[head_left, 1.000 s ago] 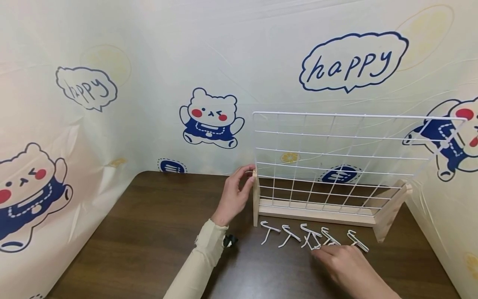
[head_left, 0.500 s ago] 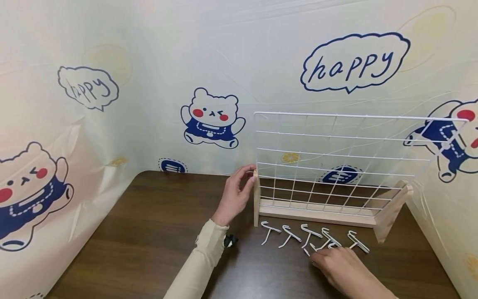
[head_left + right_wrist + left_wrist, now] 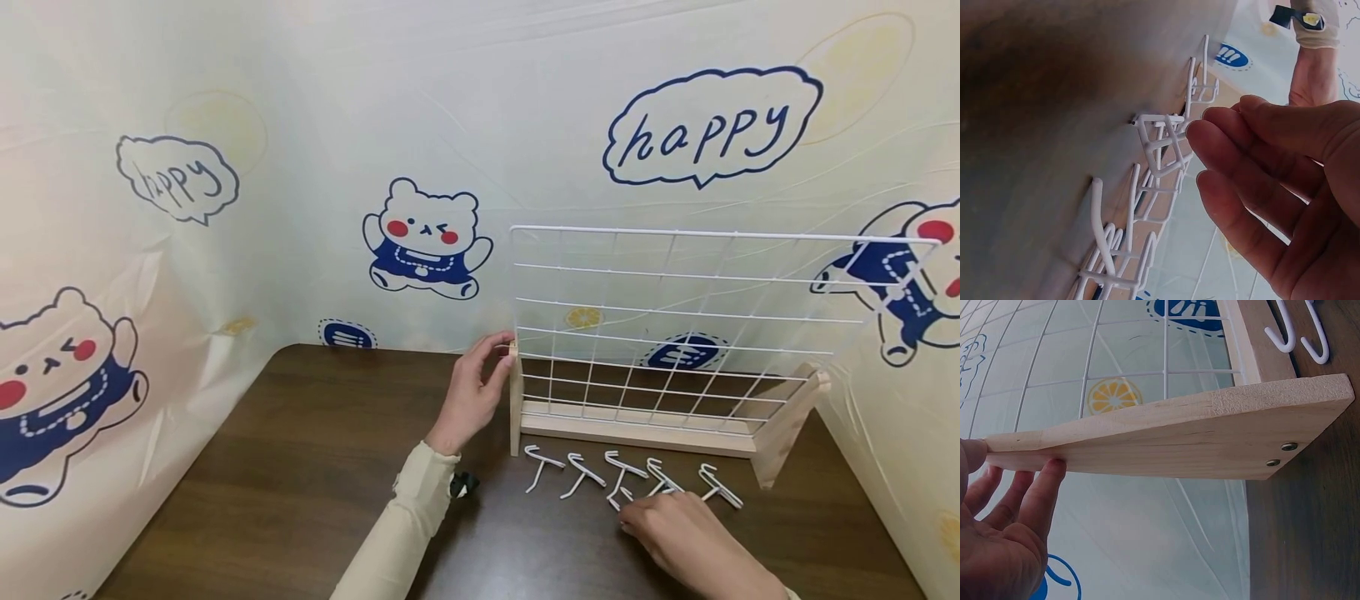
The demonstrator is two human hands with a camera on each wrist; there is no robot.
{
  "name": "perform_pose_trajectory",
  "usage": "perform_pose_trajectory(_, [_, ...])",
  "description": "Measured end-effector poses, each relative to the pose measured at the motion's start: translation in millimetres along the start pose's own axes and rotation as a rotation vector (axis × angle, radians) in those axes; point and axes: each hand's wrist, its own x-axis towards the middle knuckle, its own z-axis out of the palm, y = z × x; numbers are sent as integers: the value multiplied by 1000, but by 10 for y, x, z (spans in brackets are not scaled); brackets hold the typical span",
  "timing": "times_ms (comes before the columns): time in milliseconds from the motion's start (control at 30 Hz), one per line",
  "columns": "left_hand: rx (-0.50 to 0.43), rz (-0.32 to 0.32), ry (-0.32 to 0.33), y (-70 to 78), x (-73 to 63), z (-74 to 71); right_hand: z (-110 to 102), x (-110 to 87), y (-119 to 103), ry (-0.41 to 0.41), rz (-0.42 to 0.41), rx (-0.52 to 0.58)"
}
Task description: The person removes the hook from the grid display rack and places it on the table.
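A white wire grid rack (image 3: pixel 660 317) with wooden side panels stands on the table. My left hand (image 3: pixel 472 392) grips the upper end of its left side panel (image 3: pixel 1210 437), the fingers (image 3: pixel 1041 494) lying against the outer face. Low over the table, my right hand (image 3: pixel 690 533) pinches a small white wire hook (image 3: pixel 1161 145) at its fingertips; the fingers partly hide it in the head view. Several similar hooks lie in a row before the rack, among them the leftmost hook (image 3: pixel 542 467), a second hook (image 3: pixel 582 477) and the rightmost hook (image 3: pixel 720 486).
A dark wooden table (image 3: pixel 300 467) carries everything. Behind it and at both sides hangs a pale printed curtain (image 3: pixel 315 125) with bears and "happy" bubbles. A small black item (image 3: pixel 463 484) sits at the left wrist.
The hook in my right hand has turned, and less of it shows past the fingers. The right hand has shifted slightly left. My left hand stays on the rack's side panel.
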Motion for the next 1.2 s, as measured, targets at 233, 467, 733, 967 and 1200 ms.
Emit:
perform_pose_trajectory(233, [-2, 5, 2, -7, -9, 3, -4, 52, -20, -51, -5, 17])
perform_pose_trajectory(467, [6, -1, 6, -17, -18, -1, 45, 95, -71, -68, -12, 31])
perform_pose_trajectory(733, [-4, 12, 13, -20, -38, 3, 120, 160, -133, -95, 30, -5])
perform_pose_trajectory(967, [9, 13, 7, -2, -27, 5, 174, 205, -168, -116, 37, -14])
perform_pose_trajectory(1200, [5, 27, 15, -2, -2, 4, 212, 227, -203, -146, 54, -29])
